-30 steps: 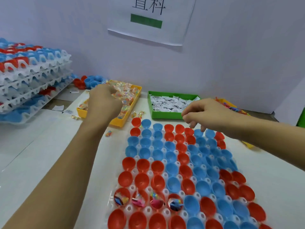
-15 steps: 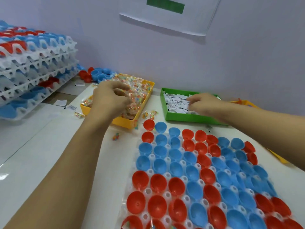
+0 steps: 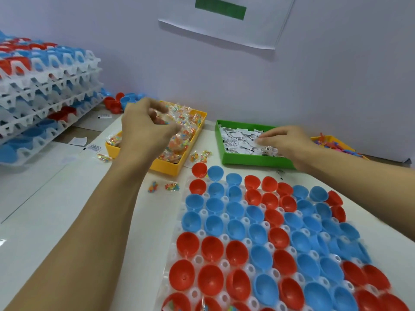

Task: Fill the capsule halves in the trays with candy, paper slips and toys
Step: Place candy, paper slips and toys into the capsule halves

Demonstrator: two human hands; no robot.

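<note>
The left hand (image 3: 146, 126) curled its grip around clear-wrapped candy packets (image 3: 177, 140) over the yellow plastic bin (image 3: 167, 168) that held them. The right hand (image 3: 285, 142) pinched a white paper slip (image 3: 258, 140) in the green plastic bin (image 3: 253, 160) of slips. Both forearms reached forward across the white table (image 3: 45, 209). Nearer lay the white tray (image 3: 224, 237) of open red and blue capsule halves (image 3: 235, 230), mostly unfilled. Four stray packets (image 3: 171, 186) lay beside the yellow bin.

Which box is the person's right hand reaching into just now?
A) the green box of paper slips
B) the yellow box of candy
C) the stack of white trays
A: the right hand has its fingertips on the paper slips inside the green box.
</note>
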